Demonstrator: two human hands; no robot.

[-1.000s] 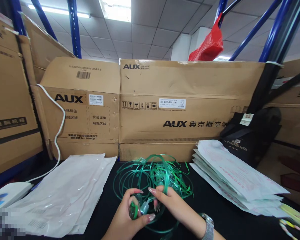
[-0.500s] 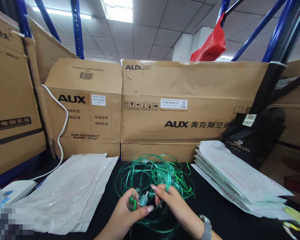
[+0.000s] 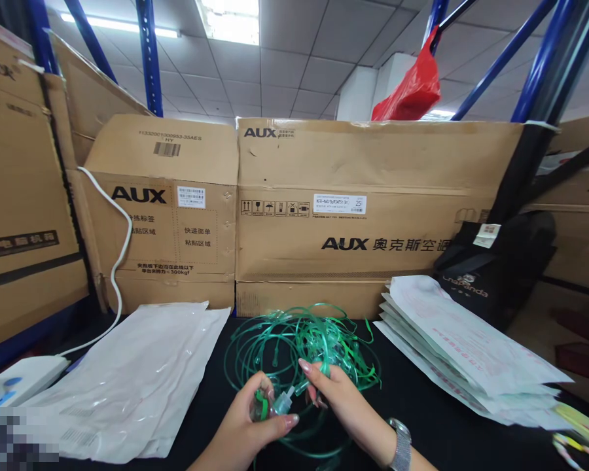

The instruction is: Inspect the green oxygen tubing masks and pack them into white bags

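Tubing (image 3: pixel 314 340) in thin green loops lies heaped on the black desk (image 3: pixel 201 425), toward its far edge and midway between its left and right sides. It should handle light and bendy, with smooth walls that may slip under your fingertips, so pinch it close behind its end. The pale connector (image 3: pixel 283 401) looks stiffer, and its broad base offers you the surest hold; the clear cup (image 3: pixel 262 407) beside it is probably thin and easily dented. Your left hand (image 3: pixel 245 422) is curled around that cup, thumb lying beside the connector, with a bright green strap (image 3: pixel 260 396) showing within the grasp. Your right hand (image 3: pixel 331 384) pinches the tubing between thumb and fingers, its end near the connector's narrow tip; whether they touch cannot be told. The tubing looks glossy and see-through, the connector bluish and tapered. White packets (image 3: pixel 142 373) lie toward the desk's left edge, and a paper-like stack (image 3: pixel 456 340) toward its right
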